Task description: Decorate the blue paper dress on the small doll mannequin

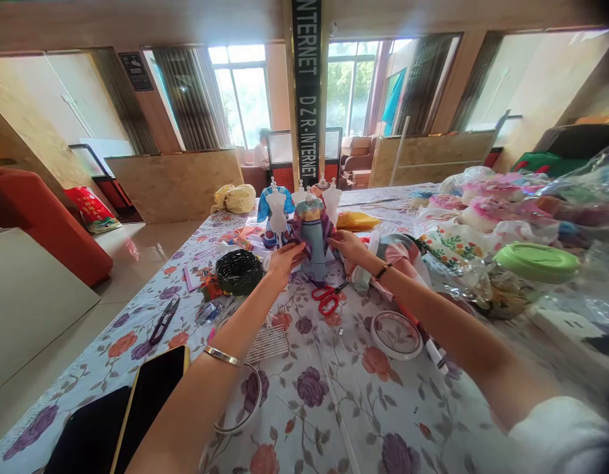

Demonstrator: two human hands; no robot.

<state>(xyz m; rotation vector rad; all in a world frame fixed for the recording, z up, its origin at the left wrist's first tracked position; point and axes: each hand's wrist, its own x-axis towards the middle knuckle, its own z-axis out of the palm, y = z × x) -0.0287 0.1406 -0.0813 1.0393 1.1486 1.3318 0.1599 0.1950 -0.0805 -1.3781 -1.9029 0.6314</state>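
A small mannequin in a blue and purple dress (312, 238) stands on the flowered tablecloth (328, 395). My left hand (286, 258) grips its skirt on the left side, fingers closed on the cloth. From the right, my right hand (350, 246) pinches the skirt's other side. Red-handled scissors (326, 299) lie just in front of the mannequin, between my forearms. Behind it stand more little mannequins, one in a blue dress (276, 209) and white ones (331, 199).
A dark wire coil (238, 271) sits left of my left hand. Black snips (164, 320), two phones (146, 401), a tape roll (396, 334), a green-lidded jar (526, 280) and bags of fabric (502, 207) crowd the table. The table's left edge drops to the floor.
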